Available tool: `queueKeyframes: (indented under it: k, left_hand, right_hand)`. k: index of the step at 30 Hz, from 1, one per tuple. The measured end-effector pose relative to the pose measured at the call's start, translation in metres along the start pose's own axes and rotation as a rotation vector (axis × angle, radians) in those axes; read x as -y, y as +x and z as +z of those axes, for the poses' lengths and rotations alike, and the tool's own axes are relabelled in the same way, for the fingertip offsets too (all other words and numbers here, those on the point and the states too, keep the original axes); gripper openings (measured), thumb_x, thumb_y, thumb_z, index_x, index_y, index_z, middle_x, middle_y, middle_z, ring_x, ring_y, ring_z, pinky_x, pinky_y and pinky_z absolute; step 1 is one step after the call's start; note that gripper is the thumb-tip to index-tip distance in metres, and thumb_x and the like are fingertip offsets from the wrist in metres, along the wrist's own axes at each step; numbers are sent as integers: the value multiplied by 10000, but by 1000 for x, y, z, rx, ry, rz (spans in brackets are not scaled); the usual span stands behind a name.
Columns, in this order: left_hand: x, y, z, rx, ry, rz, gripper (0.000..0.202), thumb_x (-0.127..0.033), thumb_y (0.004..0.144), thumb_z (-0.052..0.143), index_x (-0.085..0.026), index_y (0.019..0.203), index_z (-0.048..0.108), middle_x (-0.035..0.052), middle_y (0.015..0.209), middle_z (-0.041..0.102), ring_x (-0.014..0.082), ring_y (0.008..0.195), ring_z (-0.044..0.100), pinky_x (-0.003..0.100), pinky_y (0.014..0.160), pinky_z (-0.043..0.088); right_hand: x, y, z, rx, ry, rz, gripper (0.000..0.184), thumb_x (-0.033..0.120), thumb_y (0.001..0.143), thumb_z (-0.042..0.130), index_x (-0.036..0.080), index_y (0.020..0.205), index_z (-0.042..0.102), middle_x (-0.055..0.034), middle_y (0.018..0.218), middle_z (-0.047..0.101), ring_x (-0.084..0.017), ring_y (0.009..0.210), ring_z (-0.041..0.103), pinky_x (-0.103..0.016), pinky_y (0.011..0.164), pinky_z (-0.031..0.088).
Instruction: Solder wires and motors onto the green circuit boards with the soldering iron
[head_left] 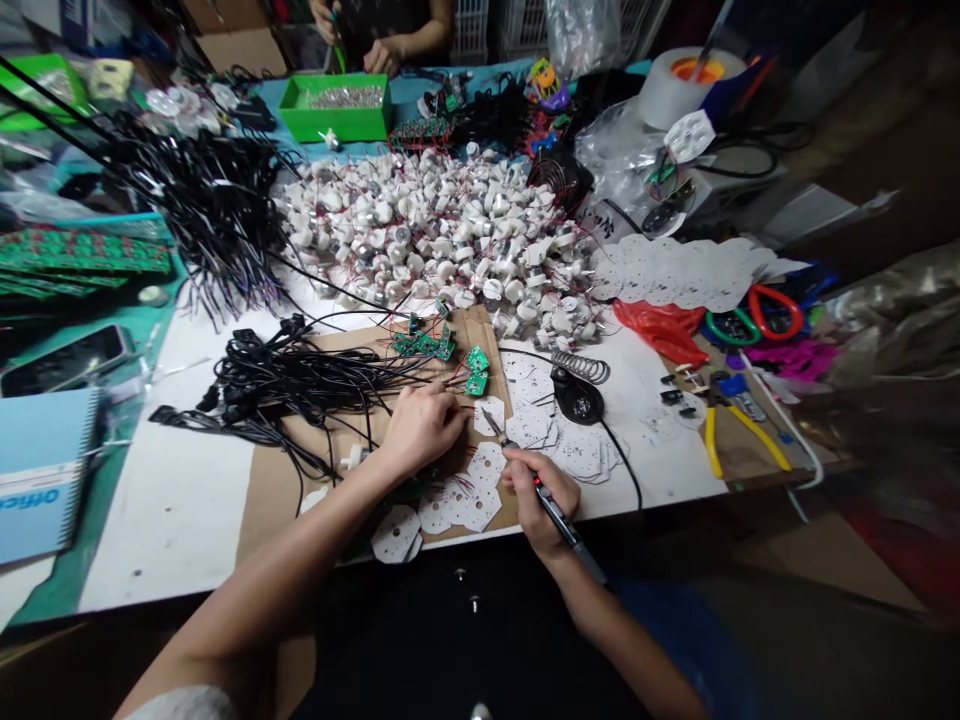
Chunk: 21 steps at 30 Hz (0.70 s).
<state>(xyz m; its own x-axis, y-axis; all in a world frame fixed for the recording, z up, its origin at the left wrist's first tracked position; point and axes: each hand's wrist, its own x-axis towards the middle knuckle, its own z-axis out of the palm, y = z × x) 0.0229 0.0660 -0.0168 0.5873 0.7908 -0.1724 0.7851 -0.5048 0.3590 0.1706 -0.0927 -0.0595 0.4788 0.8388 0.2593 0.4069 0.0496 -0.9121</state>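
My right hand (538, 500) sits at 5 o'clock of the brown cardboard sheet (270, 500) on the desk (187, 500). Its grip is clamped around a black pen-shaped soldering iron (559, 520), whose tip points to 11 o'clock, just beside my left hand (421, 428). The left grip is curled knuckles-up on the cardboard; I cannot tell whether it pinches anything. Small green circuit boards (477, 370) lie near that hand at its 1 o'clock. White scalloped discs (465, 505) lie under and between both hands. A tangle of black cables (285, 385) spreads at 9 o'clock, a heap of small white motors (442, 235) at 12, and yellow-handled pliers (739, 425) at 3.
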Motion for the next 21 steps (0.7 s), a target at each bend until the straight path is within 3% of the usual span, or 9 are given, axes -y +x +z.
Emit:
queueKeyframes:
  k: [21]
  left_hand:
    - [-2, 2, 1, 5, 16, -26, 221, -290, 931, 595, -179, 793, 727, 96, 922, 702, 253, 870, 650, 364, 784, 377]
  right_hand:
    - [2, 4, -1, 49, -18, -37, 207, 287, 1024, 587, 231, 1068, 782, -12, 713, 765, -165, 568, 737, -270, 585, 624]
